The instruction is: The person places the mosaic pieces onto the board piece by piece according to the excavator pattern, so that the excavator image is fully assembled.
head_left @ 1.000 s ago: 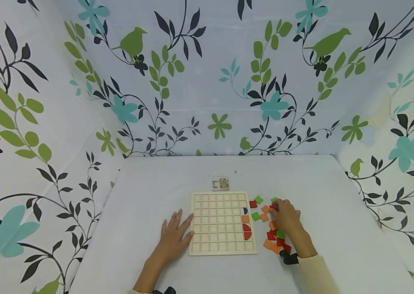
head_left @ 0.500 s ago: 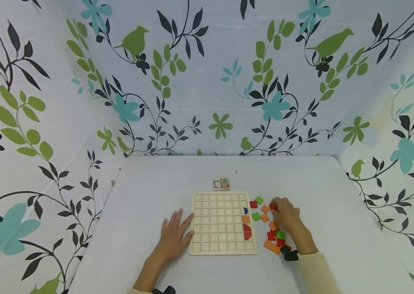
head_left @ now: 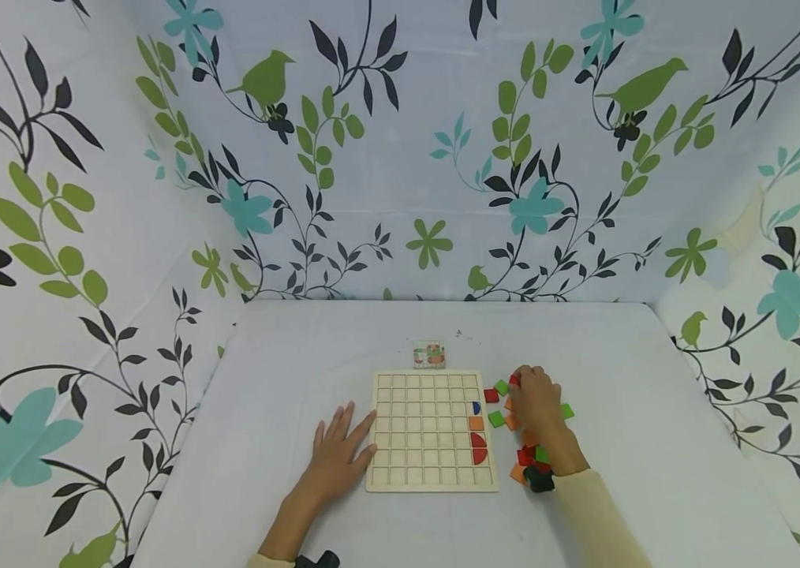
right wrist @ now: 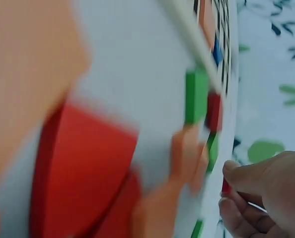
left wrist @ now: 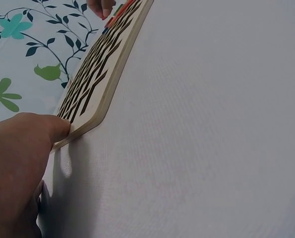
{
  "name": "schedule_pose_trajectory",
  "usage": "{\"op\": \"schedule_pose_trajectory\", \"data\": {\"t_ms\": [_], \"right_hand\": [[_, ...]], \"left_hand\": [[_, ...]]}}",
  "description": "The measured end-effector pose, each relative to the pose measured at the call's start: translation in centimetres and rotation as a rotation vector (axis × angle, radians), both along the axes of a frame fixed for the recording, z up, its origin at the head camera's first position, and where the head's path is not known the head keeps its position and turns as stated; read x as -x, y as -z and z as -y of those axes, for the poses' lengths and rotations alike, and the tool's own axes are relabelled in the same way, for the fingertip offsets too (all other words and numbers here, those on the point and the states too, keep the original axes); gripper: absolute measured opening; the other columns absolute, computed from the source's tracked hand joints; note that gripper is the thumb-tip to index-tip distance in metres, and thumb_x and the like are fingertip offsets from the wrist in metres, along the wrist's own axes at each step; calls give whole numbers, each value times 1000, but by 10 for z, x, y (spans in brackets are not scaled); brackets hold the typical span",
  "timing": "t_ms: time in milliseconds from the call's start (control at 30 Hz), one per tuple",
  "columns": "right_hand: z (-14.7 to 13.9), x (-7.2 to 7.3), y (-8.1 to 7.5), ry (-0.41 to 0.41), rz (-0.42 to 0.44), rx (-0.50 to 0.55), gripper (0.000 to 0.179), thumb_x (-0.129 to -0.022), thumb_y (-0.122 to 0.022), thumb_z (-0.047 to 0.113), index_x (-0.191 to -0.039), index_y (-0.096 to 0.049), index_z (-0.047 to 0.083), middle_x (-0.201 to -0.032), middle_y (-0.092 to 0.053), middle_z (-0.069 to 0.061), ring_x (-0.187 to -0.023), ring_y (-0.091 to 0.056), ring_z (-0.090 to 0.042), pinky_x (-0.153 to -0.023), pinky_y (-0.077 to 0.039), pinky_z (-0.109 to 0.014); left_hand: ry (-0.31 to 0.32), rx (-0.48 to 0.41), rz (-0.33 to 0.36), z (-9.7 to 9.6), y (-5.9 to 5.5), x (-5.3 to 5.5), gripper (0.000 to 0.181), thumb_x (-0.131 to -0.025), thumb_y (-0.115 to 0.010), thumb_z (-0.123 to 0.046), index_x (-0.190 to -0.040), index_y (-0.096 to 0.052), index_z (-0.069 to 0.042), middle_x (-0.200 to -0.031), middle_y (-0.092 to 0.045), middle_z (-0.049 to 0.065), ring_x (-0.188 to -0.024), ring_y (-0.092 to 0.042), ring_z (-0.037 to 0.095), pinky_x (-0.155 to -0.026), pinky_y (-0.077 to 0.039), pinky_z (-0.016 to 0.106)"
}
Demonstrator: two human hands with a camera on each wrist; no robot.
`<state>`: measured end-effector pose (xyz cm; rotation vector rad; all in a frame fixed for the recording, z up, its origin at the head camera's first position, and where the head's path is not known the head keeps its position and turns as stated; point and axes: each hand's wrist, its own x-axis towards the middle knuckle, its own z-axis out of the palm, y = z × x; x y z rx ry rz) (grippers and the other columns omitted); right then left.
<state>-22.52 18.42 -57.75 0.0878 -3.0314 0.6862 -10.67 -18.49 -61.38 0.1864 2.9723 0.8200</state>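
Note:
A wooden grid board (head_left: 428, 426) lies on the white table. My left hand (head_left: 334, 454) rests flat with spread fingers at its left edge; in the left wrist view the thumb (left wrist: 60, 127) touches the board's rim. Along the board's right side sit a blue piece (head_left: 476, 408), an orange square (head_left: 476, 424) and red rounded pieces (head_left: 479, 448). To the right of the board, my right hand (head_left: 539, 401) pinches a small red piece (right wrist: 226, 187) between thumb and fingers, above loose tiles. The held piece's full shape is hidden by the fingers.
Loose tiles lie right of the board: a red tile (head_left: 491, 395), a green tile (head_left: 497, 419), another green tile (head_left: 567, 411) and a pile with red tiles (head_left: 525, 457) partly under the right wrist. A small picture card (head_left: 429, 354) lies behind the board. Patterned cloth (head_left: 371, 237) hangs beyond the table.
My right hand has shifted left and slightly away from me with the red piece, uncovering a green tile on its right. The left hand stays in place.

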Motion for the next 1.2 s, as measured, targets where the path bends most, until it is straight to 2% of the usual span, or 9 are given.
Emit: {"op": "schedule_pose_trajectory", "data": {"t_ms": [200, 367, 533, 633, 767, 1000, 1200], "right_hand": [[37, -3, -2, -98, -39, -19, 29, -101, -73, 16, -124, -68, -1, -117, -67, -21, -112, -66, -39, -94, -52, -58], [59, -9, 2, -206, -35, 5, 27, -99, -76, 18, -120, -67, 3, -108, -68, -11, -102, -66, -31, -91, -52, -54], [69, -12, 5, -276, -29, 62, 14, -99, -76, 15, -108, -66, 8, -101, -64, -6, -94, -61, -26, -85, -52, -47], [72, -12, 4, -301, -31, 78, 8, -99, -75, 13, -103, -70, 9, -102, -65, -5, -97, -62, -28, -87, -52, -52], [71, -11, 5, -313, -30, 80, 6, -99, -75, 11, -104, -73, 9, -104, -68, -6, -100, -65, -31, -88, -51, -55], [71, -10, 7, -306, -32, 119, 6, -99, -74, 9, -104, -72, 8, -102, -66, -7, -94, -61, -27, -86, -50, -51], [67, -9, 7, -312, -7, 133, 11, -98, -76, 10, -109, -74, 7, -107, -67, -7, -98, -61, -26, -86, -53, -46]], "left_hand": [[4, 11, 8, -1, 2, 1, 59, -106, -59, -40, -162, -45, -25, -174, -22, 19, -162, -15, 43, -125, -6, 72], [10, 15, 13, -1, 2, 2, 59, -106, -58, -39, -162, -45, -25, -174, -22, 19, -162, -14, 43, -125, -7, 72], [8, 23, 13, -1, 2, 2, 59, -107, -58, -40, -162, -45, -25, -174, -22, 19, -162, -15, 43, -125, -7, 72], [5, 20, 6, -1, 1, 2, 58, -107, -59, -39, -161, -46, -25, -174, -23, 19, -162, -15, 43, -125, -7, 72], [7, 24, -1, -1, 1, 2, 58, -106, -59, -38, -161, -47, -24, -174, -24, 19, -162, -16, 43, -125, -8, 72], [10, 22, 2, -1, 1, 3, 59, -107, -59, -39, -162, -45, -25, -174, -22, 19, -162, -15, 43, -125, -7, 72], [11, 19, -4, 0, 4, 3, 58, -106, -59, -39, -161, -46, -24, -174, -22, 20, -162, -15, 44, -125, -7, 72]]}}
